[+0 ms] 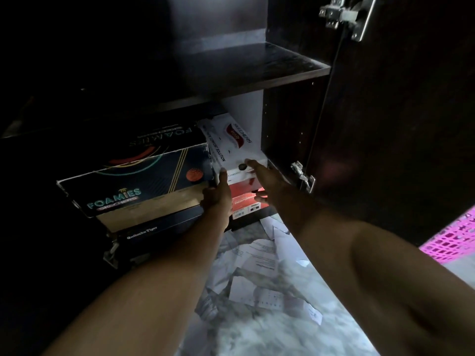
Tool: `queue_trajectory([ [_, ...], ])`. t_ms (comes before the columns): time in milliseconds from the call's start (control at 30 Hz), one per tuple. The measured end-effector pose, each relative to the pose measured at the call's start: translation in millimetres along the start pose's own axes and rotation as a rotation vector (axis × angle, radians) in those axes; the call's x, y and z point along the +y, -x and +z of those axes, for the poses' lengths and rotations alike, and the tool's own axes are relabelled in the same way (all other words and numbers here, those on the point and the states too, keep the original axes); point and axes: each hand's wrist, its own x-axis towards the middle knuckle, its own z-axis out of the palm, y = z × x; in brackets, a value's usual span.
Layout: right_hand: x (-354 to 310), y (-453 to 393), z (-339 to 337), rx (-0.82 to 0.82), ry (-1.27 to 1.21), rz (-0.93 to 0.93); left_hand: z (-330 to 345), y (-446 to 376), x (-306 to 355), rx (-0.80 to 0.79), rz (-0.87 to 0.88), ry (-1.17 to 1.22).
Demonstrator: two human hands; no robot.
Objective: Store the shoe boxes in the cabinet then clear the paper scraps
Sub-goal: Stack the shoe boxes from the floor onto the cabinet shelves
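1. White-and-red cardboard shoe box [235,147] sits on the dark wooden cabinet's [290,124] bottom shelf, beside the black Foamies box [144,176].
2. Your left hand [218,194] presses its left side, fingers straight.
3. Your right hand [267,181], outstretched, touches its front.
4. White paper scraps [257,265] litter the floor.

Lower bay: we find it filled side to side. Foamies box [133,176] stacked on a dark box [159,231] at left; white box [231,145] on a red box [246,199] at right, close against the side wall [285,140]. Only a narrow gap between the stacks. Upper shelf [270,65]: open room above it. Door [398,124] swung open at right. Floor before the cabinet: paper scraps [257,273] strewn; pink basket [455,240] at far right.
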Motion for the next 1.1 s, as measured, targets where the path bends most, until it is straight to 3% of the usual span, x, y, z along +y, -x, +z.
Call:
queue_trajectory([
  [67, 4.2, 8.3, -4.5, 0.032, 0.009, -0.035, -2.1, -8.8, -13.4, 0.034, -0.008, -0.035],
  [167, 7.8, 33.0, -17.8, 0.057, 0.127, -0.053, -17.6, 65.7, 7.9, -0.133, -0.011, -0.102],
  [433, 8.4, 133.5, -89.9, -0.167, 0.384, -0.043, -9.5, 144.0, 17.0, -0.468, 0.092, -0.342],
  [567, 9.3, 204.8, -139.6, -0.074, 0.407, -0.049, 10.8, 195.4, 19.3, -0.602, 0.071, -0.362],
  [900, 76.3, 395.1, -288.9, 0.451, 0.155, -0.095, 87.2, 365.2, -44.4, -1.075, 0.129, -0.594],
  [967, 94.0, 430.9, -313.0, 0.637, 0.192, -0.142, 102.6, 401.0, -57.7, -1.153, 0.112, -0.618],
  [1100, 138.3, 496.3, -364.7, 1.225, 0.396, -0.161, 129.2, 472.1, -89.8, -1.298, 0.118, -0.647],
])
